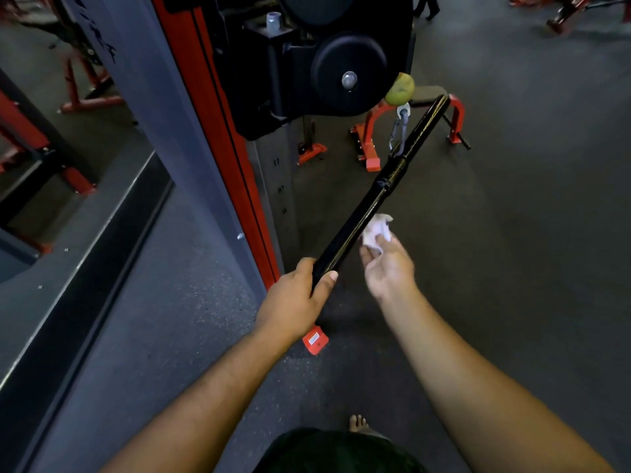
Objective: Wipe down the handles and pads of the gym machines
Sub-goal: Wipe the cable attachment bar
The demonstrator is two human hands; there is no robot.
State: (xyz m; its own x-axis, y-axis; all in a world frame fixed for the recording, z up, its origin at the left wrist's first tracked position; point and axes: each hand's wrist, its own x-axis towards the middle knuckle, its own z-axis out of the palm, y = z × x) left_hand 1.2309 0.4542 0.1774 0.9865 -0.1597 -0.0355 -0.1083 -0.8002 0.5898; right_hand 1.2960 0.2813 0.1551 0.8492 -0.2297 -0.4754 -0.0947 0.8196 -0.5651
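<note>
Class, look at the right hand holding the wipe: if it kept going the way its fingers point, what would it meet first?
Probably the bar. The right hand points up-left with the wipe in front, so the wipe would touch first, though depth is unclear.

Bare arms (191, 401), barefoot, dk shorts (338, 452)

The bar (375, 196) gripped by the left hand (293, 298) is glossy black. Just beside it, the right hand (386, 268) holds a white crumpled cloth (375, 232). Beyond both hands hang a yellow-green ball (399, 88) and black round pulley (348, 73); the machine upright (218, 138) left of them is red, the floor (512, 199) dark speckled grey.
</note>
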